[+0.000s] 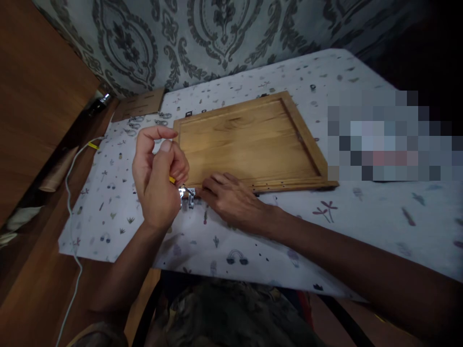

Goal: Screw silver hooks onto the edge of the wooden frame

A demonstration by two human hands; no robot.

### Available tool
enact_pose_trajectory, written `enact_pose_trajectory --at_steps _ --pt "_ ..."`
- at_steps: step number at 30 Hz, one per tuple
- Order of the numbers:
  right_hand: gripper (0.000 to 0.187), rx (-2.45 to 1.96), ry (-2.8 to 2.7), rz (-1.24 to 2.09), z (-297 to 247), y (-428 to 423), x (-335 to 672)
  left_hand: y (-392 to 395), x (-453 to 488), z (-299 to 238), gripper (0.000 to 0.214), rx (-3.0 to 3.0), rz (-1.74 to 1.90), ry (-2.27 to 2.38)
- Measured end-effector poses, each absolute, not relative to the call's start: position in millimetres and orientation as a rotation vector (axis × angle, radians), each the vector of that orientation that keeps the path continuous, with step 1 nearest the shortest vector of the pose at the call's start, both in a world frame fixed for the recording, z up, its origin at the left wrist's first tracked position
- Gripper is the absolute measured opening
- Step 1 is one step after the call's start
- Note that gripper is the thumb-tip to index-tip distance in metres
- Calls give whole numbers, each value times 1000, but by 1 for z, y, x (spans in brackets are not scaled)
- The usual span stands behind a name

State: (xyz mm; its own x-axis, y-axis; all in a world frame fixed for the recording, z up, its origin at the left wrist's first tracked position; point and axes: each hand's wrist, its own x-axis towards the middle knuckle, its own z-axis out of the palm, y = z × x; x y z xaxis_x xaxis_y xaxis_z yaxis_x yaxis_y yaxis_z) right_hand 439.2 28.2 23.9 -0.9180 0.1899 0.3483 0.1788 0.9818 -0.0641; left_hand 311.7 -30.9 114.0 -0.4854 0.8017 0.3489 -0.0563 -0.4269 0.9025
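Observation:
A framed wooden cabinet door (238, 137) lies on the table, and a shiny metal hinge (191, 196) sits at the left end of its near edge. My left hand (159, 176) is raised over that corner, fingers curled round a screwdriver (172, 180). Only a bit of its yellow handle and a thin dark shaft reaching toward the hinge show; the rest is hidden in the palm. My right hand (235, 200) grips the door's near edge, its bent fingertips close beside the hinge. Whether they touch the hinge, I cannot tell.
Several metal pieces (133, 125) lie near a brown cardboard sheet (139, 103) at the back left. A white cable (70, 212) runs down along the left side. A patterned cloth (318, 236) covers the table. Part of the right side is blurred into blocks.

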Motion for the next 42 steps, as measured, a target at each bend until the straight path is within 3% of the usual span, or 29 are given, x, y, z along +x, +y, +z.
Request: enact_pose_trajectory --at_steps 17,36,42 --pt "21 -279 -2761 29 24 27 438 -38 304 114 20 1143 1927 1365" --pt "20 -281 -2753 26 23 27 437 -27 301 111 25 1165 1925 1123" --pt "21 -274 -2746 10 20 27 437 -32 299 114 26 1099 1967 1296"
